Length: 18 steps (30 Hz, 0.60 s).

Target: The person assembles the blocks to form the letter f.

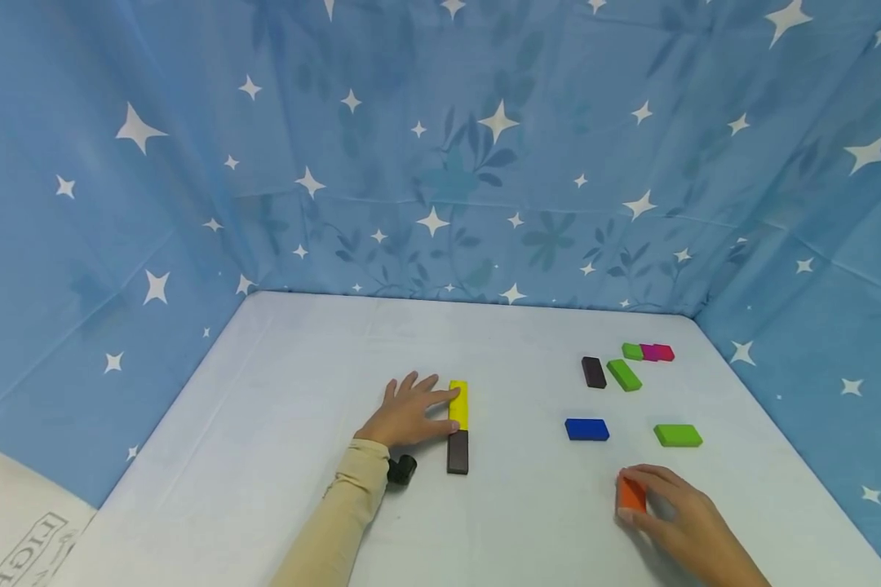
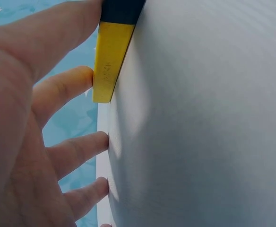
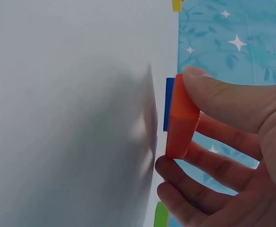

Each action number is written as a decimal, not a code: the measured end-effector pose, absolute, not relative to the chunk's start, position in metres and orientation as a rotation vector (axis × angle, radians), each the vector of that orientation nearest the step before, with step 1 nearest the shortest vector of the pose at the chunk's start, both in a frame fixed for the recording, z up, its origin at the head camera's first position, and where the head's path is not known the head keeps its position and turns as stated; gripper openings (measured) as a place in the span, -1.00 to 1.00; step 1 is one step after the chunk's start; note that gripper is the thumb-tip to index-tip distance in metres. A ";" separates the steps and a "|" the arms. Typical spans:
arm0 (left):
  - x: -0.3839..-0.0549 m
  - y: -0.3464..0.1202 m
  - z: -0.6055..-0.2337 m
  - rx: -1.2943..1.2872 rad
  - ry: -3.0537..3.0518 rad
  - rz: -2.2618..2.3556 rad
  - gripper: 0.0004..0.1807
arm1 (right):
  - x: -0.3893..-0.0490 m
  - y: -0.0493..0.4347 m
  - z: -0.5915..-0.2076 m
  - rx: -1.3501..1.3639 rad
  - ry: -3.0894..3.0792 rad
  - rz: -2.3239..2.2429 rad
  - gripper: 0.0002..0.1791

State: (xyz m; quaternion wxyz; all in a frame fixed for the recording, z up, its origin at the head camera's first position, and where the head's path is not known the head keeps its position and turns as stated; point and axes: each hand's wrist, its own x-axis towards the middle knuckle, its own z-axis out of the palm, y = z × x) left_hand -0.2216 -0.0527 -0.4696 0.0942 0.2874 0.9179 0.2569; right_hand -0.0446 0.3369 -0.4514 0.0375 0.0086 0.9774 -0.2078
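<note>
In the head view, a yellow block [image 1: 458, 403] lies end to end with a dark block [image 1: 458, 453] on the white table. My left hand [image 1: 411, 412] is at their left side, its fingers spread and fairly straight. The index fingertip touches the yellow block, and the thumb rests near the joint between the two blocks. In the left wrist view, the yellow block [image 2: 108, 61] shows beyond the fingertips. At the right front, my right hand [image 1: 671, 509] pinches an orange block [image 1: 633, 494] between thumb and fingers. The right wrist view shows this orange block [image 3: 181, 123] from close up.
A blue block [image 1: 587, 430] and a green block [image 1: 678, 435] lie beyond my right hand. Further back are a dark block [image 1: 594, 372], another green block [image 1: 624, 375] and a short multicoloured row [image 1: 649, 352]. A small black object [image 1: 402, 470] is by my left wrist.
</note>
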 end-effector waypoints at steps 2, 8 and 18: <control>-0.221 -0.053 -0.469 0.846 2.719 0.768 -0.30 | -0.047 0.334 -0.451 -0.005 3.033 -0.661 -0.36; -0.220 -0.055 -0.470 0.836 2.718 0.779 -0.30 | -0.056 0.323 -0.446 -0.094 3.140 -0.755 -0.40; -0.222 -0.053 -0.473 0.861 2.726 0.767 -0.31 | -0.085 0.303 -0.436 -0.232 3.187 -0.875 -0.44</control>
